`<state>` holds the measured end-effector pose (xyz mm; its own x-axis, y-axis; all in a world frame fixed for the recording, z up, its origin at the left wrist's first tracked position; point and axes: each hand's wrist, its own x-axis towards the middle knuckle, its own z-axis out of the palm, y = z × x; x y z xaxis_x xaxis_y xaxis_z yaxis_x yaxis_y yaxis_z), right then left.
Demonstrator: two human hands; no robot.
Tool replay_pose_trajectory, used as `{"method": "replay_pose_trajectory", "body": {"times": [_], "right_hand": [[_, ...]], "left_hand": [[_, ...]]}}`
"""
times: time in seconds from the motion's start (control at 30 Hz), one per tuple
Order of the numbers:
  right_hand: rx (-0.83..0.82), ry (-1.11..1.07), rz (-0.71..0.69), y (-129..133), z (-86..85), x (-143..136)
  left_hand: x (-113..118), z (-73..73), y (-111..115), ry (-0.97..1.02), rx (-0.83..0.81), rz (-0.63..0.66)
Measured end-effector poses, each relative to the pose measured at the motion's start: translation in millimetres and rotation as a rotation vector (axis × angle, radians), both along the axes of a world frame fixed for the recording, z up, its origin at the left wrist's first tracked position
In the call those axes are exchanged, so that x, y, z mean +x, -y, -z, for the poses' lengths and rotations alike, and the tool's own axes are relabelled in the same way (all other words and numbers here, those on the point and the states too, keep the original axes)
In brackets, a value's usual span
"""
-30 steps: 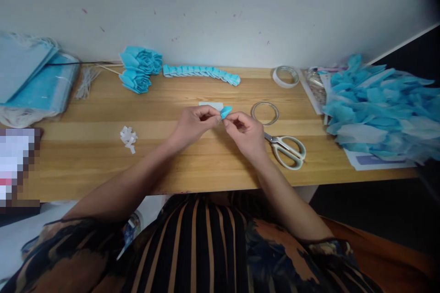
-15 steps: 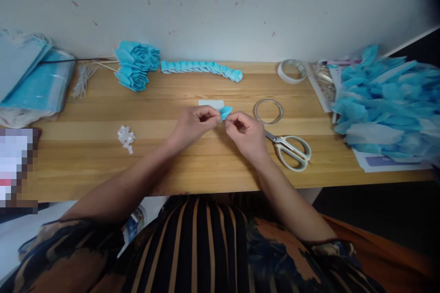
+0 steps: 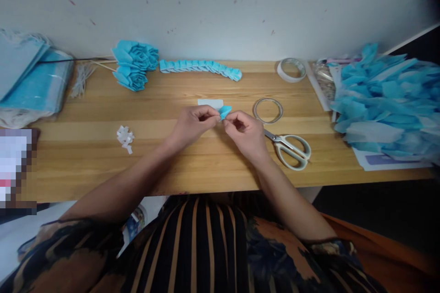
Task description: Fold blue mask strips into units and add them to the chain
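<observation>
One wooden tabletop (image 3: 206, 167) spans the view, running along the wall. At its right end lies a loose pile of blue pieces (image 3: 385, 105), on the right hand's side and well apart from it. A blue pleated strip (image 3: 201, 67) lies near the wall, its long axis running side to side, beyond both hands.

The left hand (image 3: 192, 126) and right hand (image 3: 247, 135) meet over the middle, fingertips almost touching. The left thumb and forefinger pinch a small blue piece; the right thumb and forefinger are pressed together at its lower end, seemingly gripping it too, though the exact contact is too small to make out.

Scissors (image 3: 280, 140) lie just to the right hand's outer side, with a narrow ring (image 3: 269, 122) beyond them. A pale strip (image 3: 210, 102) lies partly behind the left fingertips.

Smallest is that small blue piece (image 3: 225, 111), between the two hands: its long axis slants, narrow end down among the fingertips, free tip up and rightward, away from the body. Neither hand is clearly nearer.
</observation>
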<state>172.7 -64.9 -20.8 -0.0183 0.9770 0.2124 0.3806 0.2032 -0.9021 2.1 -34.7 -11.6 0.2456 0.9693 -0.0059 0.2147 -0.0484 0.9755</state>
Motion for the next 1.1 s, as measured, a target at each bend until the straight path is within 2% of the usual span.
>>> {"method": "replay_pose_trajectory", "body": {"times": [0.4, 0.83, 0.93, 1.1], "right_hand": [[-0.016, -0.001, 0.020, -1.6, 0.7, 0.6], [-0.014, -0.028, 0.011, -1.7, 4.6, 1.8], [-0.027, -0.020, 0.044, -2.1, 4.5, 0.5], [-0.018, -0.052, 0.077, -0.1, 2.5, 1.2]], "left_hand": [[-0.9, -1.2, -1.6, 0.044, -0.069, 0.019], [-2.3, -1.0, -2.8, 0.067, -0.065, 0.027], [-3.7, -2.2, -4.2, 0.100, -0.078, 0.007], [-8.0, -0.1, -9.5, 0.146, -0.108, -0.097]]}}
